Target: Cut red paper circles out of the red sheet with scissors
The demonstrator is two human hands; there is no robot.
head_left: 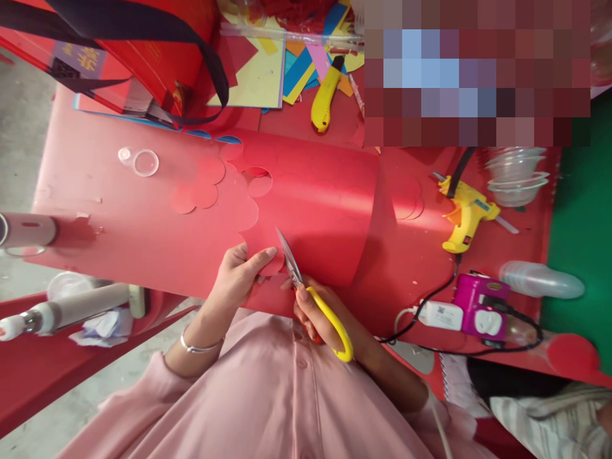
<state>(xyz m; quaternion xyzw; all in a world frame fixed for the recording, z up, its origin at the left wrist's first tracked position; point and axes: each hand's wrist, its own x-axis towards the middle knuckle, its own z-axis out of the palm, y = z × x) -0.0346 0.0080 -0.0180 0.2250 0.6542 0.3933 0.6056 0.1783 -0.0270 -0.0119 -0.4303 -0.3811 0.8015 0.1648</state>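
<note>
A large curled sheet of red paper lies over the table in front of me, its left edge cut into scallops. My left hand pinches the sheet's near left corner, thumb on top. Just right of it, my right hand grips scissors with yellow handles. Their blades point up and left, close to the paper by my left thumb. Part of the right-hand fingers is hidden under the handles. Several round red paper cutouts lie together left of the sheet.
A yellow glue gun and a purple power adapter with black cable sit at right, near stacked clear cups. A yellow utility knife and coloured paper lie at the back. A red bag stands far left.
</note>
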